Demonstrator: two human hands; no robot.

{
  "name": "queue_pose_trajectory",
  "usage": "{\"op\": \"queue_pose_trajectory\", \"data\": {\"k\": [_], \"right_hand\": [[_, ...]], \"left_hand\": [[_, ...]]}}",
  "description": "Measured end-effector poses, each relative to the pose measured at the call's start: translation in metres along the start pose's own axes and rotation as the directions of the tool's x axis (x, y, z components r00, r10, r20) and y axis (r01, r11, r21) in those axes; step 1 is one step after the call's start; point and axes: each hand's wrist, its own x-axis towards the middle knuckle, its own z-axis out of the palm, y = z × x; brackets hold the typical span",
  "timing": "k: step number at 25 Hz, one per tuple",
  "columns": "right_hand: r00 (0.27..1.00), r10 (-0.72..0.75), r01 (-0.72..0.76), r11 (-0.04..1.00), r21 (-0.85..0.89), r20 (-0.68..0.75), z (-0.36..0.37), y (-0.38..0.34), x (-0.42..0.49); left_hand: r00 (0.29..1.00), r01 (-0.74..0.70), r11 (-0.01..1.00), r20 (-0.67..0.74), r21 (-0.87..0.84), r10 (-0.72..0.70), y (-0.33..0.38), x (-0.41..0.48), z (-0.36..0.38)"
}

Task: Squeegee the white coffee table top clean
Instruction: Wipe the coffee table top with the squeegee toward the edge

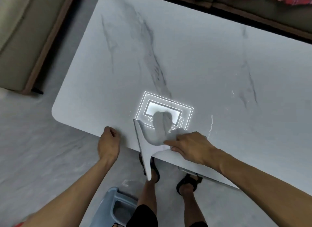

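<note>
Head camera, looking down: a white squeegee [145, 145] lies at the near edge of a white marble-patterned coffee table [194, 61], its blade end reaching off the edge toward the person's feet. The right hand [189, 147] wraps its fingers around the squeegee's handle, which sits just left of that hand. The left hand [108, 142], further left and apart from the squeegee, curls loosely over the table's edge, holding nothing else. A blue bucket [114, 208] stands below, near the legs.
</note>
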Motion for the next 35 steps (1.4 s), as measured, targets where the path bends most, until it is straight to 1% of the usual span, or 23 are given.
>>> {"op": "queue_pose_trajectory", "data": {"k": [3,6,9,12,15,18,21,23,26,28,30,31,33,35], "right_hand": [[0.996,-0.078,0.078,0.997,-0.018,0.044,-0.009,-0.05,0.091],[0.998,-0.031,0.033,0.999,-0.036,0.063,-0.019,-0.072,0.142],[0.999,0.003,-0.002,1.0,-0.029,0.046,-0.024,-0.071,0.157],[0.998,0.039,-0.039,0.999,-0.001,-0.054,-0.021,-0.052,0.144],[0.983,0.125,-0.119,0.992,0.05,-0.136,-0.01,-0.023,0.108],[0.955,0.233,-0.22,0.971,0.088,-0.183,0.005,0.013,0.053],[0.923,0.301,-0.294,0.953,0.066,-0.241,0.026,0.047,-0.012],[0.911,0.335,-0.335,0.941,0.043,-0.24,0.041,0.067,-0.062],[0.899,0.39,-0.389,0.92,0.047,-0.2,0.061,0.094,-0.125],[0.894,0.401,-0.399,0.916,0.049,-0.199,0.069,0.109,-0.16],[0.885,0.416,-0.415,0.909,0.05,-0.209,0.072,0.124,-0.188],[0.879,0.426,-0.426,0.903,0.049,-0.213,0.072,0.132,-0.204],[0.869,0.442,-0.449,0.893,0.02,-0.222,0.071,0.144,-0.231],[0.858,0.449,-0.467,0.884,-0.013,-0.248,0.067,0.15,-0.249]], "left_hand": [[0.998,0.02,1.0,-0.061,0.003,-0.02,-0.03,0.026,-0.025],[0.997,0.004,1.0,-0.08,-0.011,-0.005,-0.044,0.044,-0.035],[0.999,-0.005,1.0,0.034,-0.017,0.006,-0.044,0.054,-0.032],[0.984,-0.048,0.998,0.168,-0.029,0.052,-0.036,0.048,-0.019],[0.965,-0.105,0.994,0.239,-0.038,0.111,-0.025,0.03,0.0],[0.939,-0.205,0.979,0.278,-0.02,0.203,-0.007,0.001,0.025],[0.92,-0.285,0.958,0.289,0.032,0.264,0.012,-0.039,0.054],[0.905,-0.327,0.943,0.307,0.061,0.294,0.027,-0.072,0.076],[0.902,-0.336,0.937,0.319,0.095,0.291,0.047,-0.119,0.109],[0.908,-0.321,0.944,0.308,0.074,0.284,0.057,-0.15,0.13],[0.892,-0.342,0.937,0.337,0.065,0.302,0.062,-0.175,0.149],[0.879,-0.359,0.93,0.366,0.086,0.305,0.065,-0.185,0.157],[0.873,-0.347,0.928,0.41,0.139,0.265,0.07,-0.194,0.164],[0.886,-0.303,0.943,0.406,0.137,0.225,0.073,-0.192,0.162]]}}
